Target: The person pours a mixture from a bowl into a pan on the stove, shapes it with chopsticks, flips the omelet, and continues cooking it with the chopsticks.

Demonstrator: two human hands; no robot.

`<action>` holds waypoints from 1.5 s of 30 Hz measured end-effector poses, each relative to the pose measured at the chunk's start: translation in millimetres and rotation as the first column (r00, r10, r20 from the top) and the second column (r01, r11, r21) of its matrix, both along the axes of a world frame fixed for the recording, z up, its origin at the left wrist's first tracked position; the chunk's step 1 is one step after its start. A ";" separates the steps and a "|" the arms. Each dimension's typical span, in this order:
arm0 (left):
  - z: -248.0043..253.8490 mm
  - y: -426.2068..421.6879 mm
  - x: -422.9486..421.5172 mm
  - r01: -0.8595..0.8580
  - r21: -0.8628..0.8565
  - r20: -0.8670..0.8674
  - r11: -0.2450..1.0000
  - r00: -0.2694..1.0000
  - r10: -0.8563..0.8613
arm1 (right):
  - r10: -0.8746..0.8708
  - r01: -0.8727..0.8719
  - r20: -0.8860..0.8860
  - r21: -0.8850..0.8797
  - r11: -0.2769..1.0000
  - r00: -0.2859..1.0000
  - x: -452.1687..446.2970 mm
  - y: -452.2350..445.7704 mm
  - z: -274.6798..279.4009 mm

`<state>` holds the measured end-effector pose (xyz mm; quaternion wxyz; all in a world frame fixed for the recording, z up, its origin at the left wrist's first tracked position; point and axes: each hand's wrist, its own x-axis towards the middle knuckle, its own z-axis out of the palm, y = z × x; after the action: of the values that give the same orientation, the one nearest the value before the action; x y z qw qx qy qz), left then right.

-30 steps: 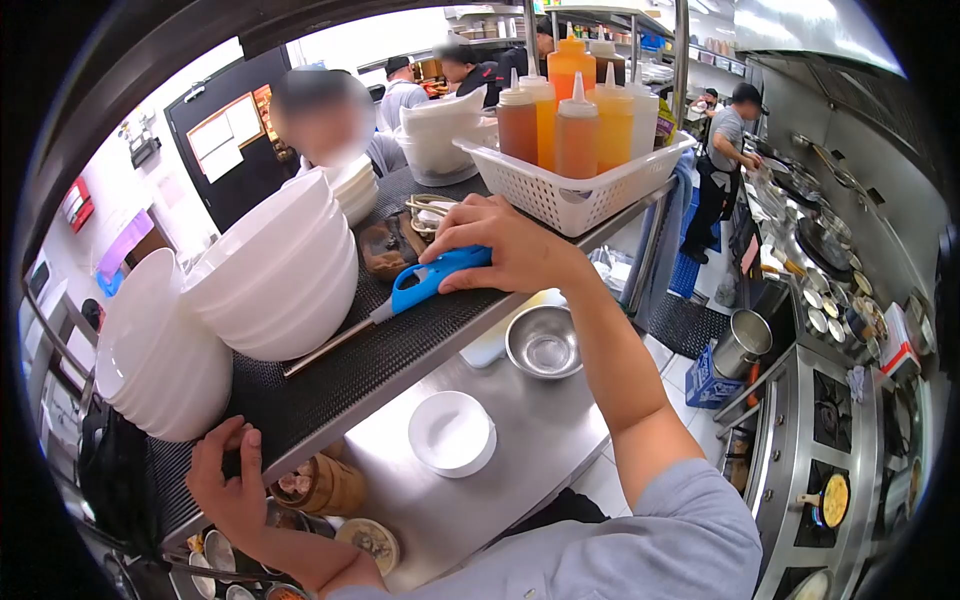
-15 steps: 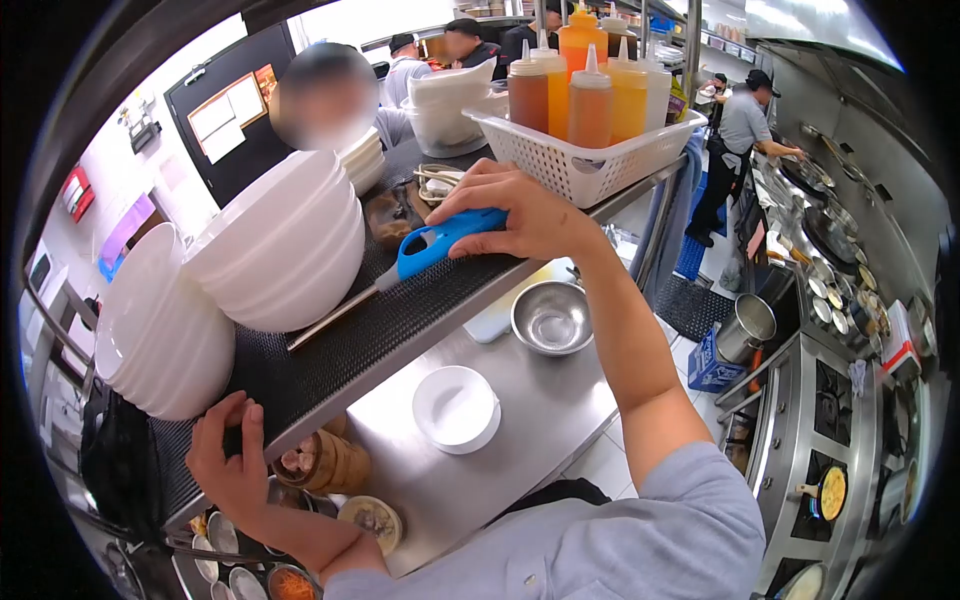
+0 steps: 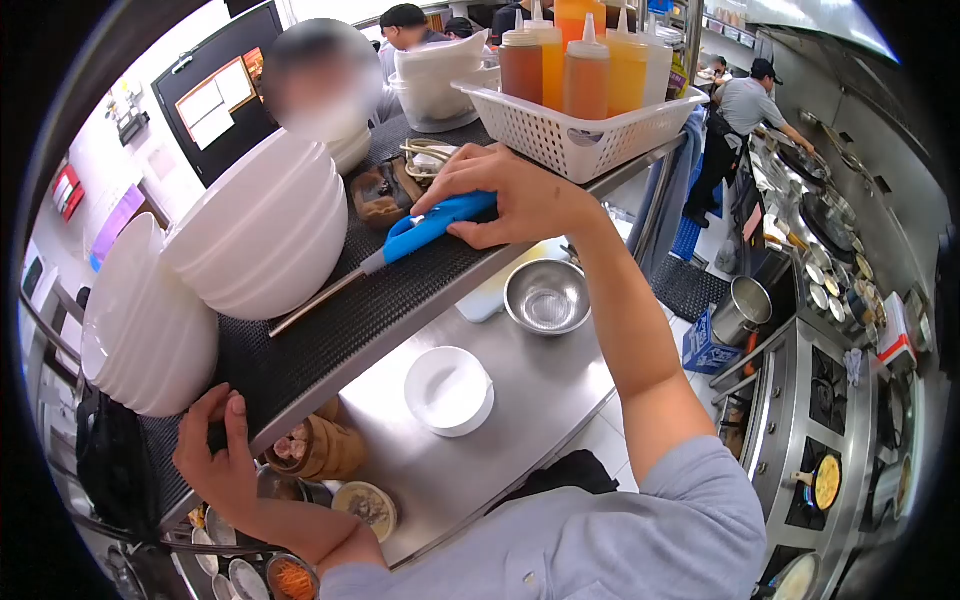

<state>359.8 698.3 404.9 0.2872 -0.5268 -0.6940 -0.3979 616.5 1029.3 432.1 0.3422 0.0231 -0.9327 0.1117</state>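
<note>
My right hand [image 3: 515,200] is closed around the blue handle of a long-necked lighter [image 3: 430,225], whose thin metal tube points down-left over the black mat on the shelf [image 3: 375,285]. Just behind the handle sits a small brown item [image 3: 380,197]. My left hand [image 3: 220,455] is at the shelf's front edge at lower left, fingers bent upward over the edge; whether they hold anything I cannot make out. Stacked white bowls [image 3: 265,230] stand on the shelf left of the lighter, with another leaning stack [image 3: 150,320] nearer my left hand.
A white basket [image 3: 600,145] of sauce bottles stands at the shelf's right end. Below are white plates [image 3: 448,390], a metal bowl [image 3: 547,297] and a bamboo steamer [image 3: 325,450]. One person [image 3: 325,80] faces the shelf; another [image 3: 745,110] stands by the stoves.
The view has shifted slightly. My right hand still holds the lighter, which now lies turned a little in the grip. The person by the stoves has an arm reached further forward.
</note>
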 end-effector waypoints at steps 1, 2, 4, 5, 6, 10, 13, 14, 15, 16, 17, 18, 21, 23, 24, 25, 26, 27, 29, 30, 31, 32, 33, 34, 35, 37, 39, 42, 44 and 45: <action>-0.8 -0.1 -0.3 -0.009 0.005 0.021 1.000 1.000 0.009 | 0.018 -0.018 -0.028 0.009 1.000 0.999 -0.5 0.8 -1.3; -1.9 0.0 -1.5 -0.008 0.003 0.020 1.000 1.000 0.008 | 0.017 -0.017 -0.029 0.007 1.000 0.999 -0.9 1.9 -2.1; -3.0 -0.8 -4.0 -0.036 -0.012 -0.012 0.999 0.999 0.036 | 0.000 0.000 -0.002 -0.056 0.998 1.000 -1.6 0.8 -1.8; -3.2 0.0 -3.1 -0.036 -0.025 -0.012 0.999 0.999 0.036 | 0.000 0.000 -0.001 -0.069 0.998 1.000 -1.3 -0.4 -0.9; -3.2 1.6 -1.3 -0.041 -0.002 0.001 0.999 0.999 0.041 | -0.010 0.011 0.013 -0.066 0.998 1.000 -1.1 -1.5 1.1; -3.4 1.9 -1.8 -0.025 0.033 0.035 0.999 0.999 0.024 | -0.018 0.018 0.033 -0.006 1.000 0.999 -1.3 2.3 -1.0; -2.6 2.7 0.5 -0.070 0.032 0.054 0.997 0.996 0.069 | 0.008 -0.008 -0.028 0.006 1.000 1.000 -1.3 3.5 -0.8; -1.3 4.3 -2.1 -0.073 0.056 0.040 0.996 0.997 0.071 | 0.028 -0.028 -0.015 -0.015 0.999 0.999 -2.3 4.3 -0.2; -2.1 5.5 -3.1 -0.074 0.057 0.011 0.996 0.997 0.073 | 0.046 -0.045 0.004 -0.047 0.998 0.999 -2.6 4.2 1.5; -3.5 3.8 -1.6 -0.076 0.037 -0.009 0.996 0.997 0.077 | 0.048 -0.047 0.007 -0.054 0.997 0.999 -2.0 4.4 2.7; -4.6 2.5 0.0 -0.080 0.021 -0.002 0.997 0.997 0.080 | 0.027 -0.026 0.011 -0.073 0.997 1.000 -0.7 3.4 2.9; -2.1 3.8 3.3 -0.091 0.023 0.020 0.996 0.996 0.090 | 0.007 -0.006 0.015 -0.094 0.996 1.000 0.2 0.6 1.5; -1.6 4.6 3.0 -0.096 0.040 0.015 0.995 0.995 0.096 | 0.005 0.003 0.068 -0.125 0.992 0.998 0.8 -0.6 4.4; -1.1 6.3 2.8 -0.088 0.052 -0.007 0.995 0.996 0.088 | 0.006 -0.002 0.042 -0.097 0.995 0.999 -0.8 0.9 1.9; -1.1 7.3 3.4 -0.080 0.065 0.014 0.995 0.997 0.079 | -0.017 0.019 0.026 -0.069 0.997 1.000 -1.2 0.4 1.9; -1.0 8.3 4.0 -0.071 0.073 0.032 0.995 0.997 0.069 | -0.041 0.041 0.008 -0.046 0.998 0.999 -0.9 0.3 0.9; -1.4 9.0 4.4 -0.070 0.068 0.025 0.995 0.997 0.068 | -0.042 0.042 0.002 -0.052 0.998 0.999 0.2 0.0 1.2; -1.7 9.2 4.4 -0.079 0.073 0.034 0.994 0.996 0.077 | -0.045 0.051 0.058 -0.107 0.993 0.997 1.1 -0.7 3.3; -0.7 9.1 4.9 -0.087 0.067 0.039 0.994 0.996 0.085 | -0.045 0.064 0.113 -0.172 0.983 0.993 1.3 1.2 1.6; -0.4 9.0 5.8 -0.082 0.069 0.043 0.994 0.996 0.080 | -0.048 0.061 0.093 -0.141 0.988 0.995 0.3 2.7 -0.5; -0.8 8.4 6.5 -0.078 0.073 0.048 0.994 0.996 0.075 | -0.050 0.058 0.074 -0.107 0.993 0.996 -0.8 3.7 -2.3; -1.5 7.5 6.0 -0.078 0.070 0.049 0.995 0.996 0.074 | -0.037 0.039 0.035 -0.068 0.997 0.999 -1.6 4.5 -3.3; -1.7 8.0 4.3 -0.074 0.072 0.044 0.995 0.997 0.071 | -0.039 0.041 0.035 -0.063 0.997 0.999 -0.9 2.8 -0.8; -1.8 8.6 3.2 -0.071 0.074 0.040 0.995 0.997 0.068 | -0.034 0.038 0.038 -0.105 0.994 0.999 0.4 -0.2 1.7; -1.7 9.1 3.3 -0.070 0.080 0.044 0.994 0.997 0.067 | -0.029 0.035 0.042 -0.147 0.989 0.999 1.3 -1.6 3.5; -2.1 8.5 3.9 -0.082 0.074 0.040 0.994 0.996 0.079 | -0.019 0.023 0.041 -0.118 0.993 0.999 0.4 1.0 1.8; -4.8 9.4 1.2 -0.066 0.086 0.043 0.994 0.997 0.063 | -0.011 0.014 0.034 -0.099 0.995 0.999 1.3 2.2 0.0; -2.7 7.8 3.4 -0.073 0.077 0.058 0.994 0.996 0.069 | 0.020 -0.020 0.001 -0.145 0.989 1.000 1.6 1.0 -1.7; -1.9 6.4 4.4 -0.094 0.067 0.070 0.993 0.994 0.089 | 0.021 -0.020 0.006 -0.148 0.989 1.000 1.4 1.2 -2.3; -2.3 6.9 3.5 -0.074 0.076 0.058 0.994 0.996 0.070 | 0.018 -0.016 0.009 -0.147 0.989 1.000 1.4 1.8 -1.3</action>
<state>363.2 705.2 402.6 0.3028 -0.4786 -0.7040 -0.4285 617.9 1031.1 430.8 0.3370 0.0054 -0.9235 0.1830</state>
